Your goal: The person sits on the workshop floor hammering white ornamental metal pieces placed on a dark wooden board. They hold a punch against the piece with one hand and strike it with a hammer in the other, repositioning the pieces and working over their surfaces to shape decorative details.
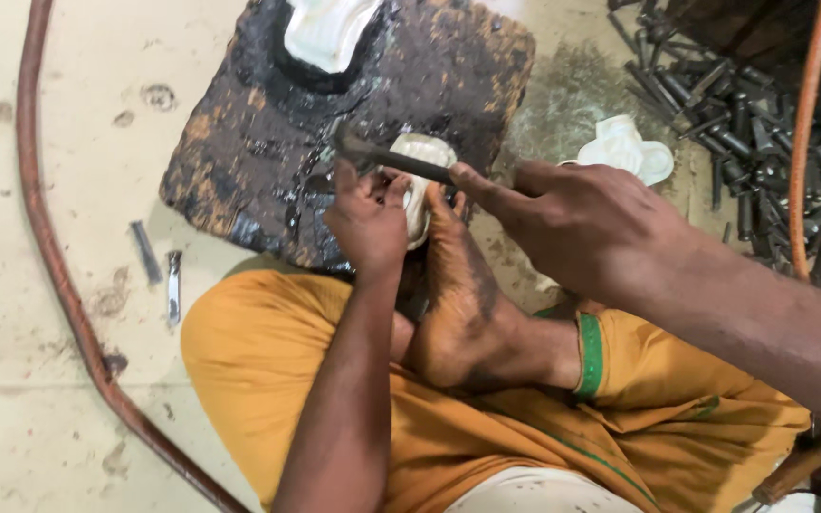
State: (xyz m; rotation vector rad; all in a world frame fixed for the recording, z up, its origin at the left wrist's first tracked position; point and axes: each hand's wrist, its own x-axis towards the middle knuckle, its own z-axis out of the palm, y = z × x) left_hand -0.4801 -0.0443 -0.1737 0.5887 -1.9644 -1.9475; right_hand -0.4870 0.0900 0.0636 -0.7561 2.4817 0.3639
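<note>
On the pale, stained concrete floor (pixel 68 114) at far left we see a reddish-brown hose (pixel 45 237) curving from top to bottom, and beside it two small dark metal chisels (pixel 159 271) lying loose. Moving right, we find a black, pitch-coated rectangular block (pixel 239 161) with a white shell-like piece (pixel 327 33) bedded at its top edge. At the block's near edge our left hand (pixel 368 223) is closed, fingers pinched around a small upright tool, too hidden to name, set against a white carved shell piece (pixel 422 185); that piece rests on the block, pinned by the toes of a bare foot (pixel 463 294) above orange cloth trousers (pixel 268 361). Our right hand (pixel 577 223) is closed around the handle of a dark metal hammer (pixel 387 157), whose head lies just above the left hand. Further right, a second white carved shell piece (pixel 627 147) lies on the floor, near a heap of dark metal punches (pixel 753 123) crossed by an orange hose (pixel 803 133).
</note>
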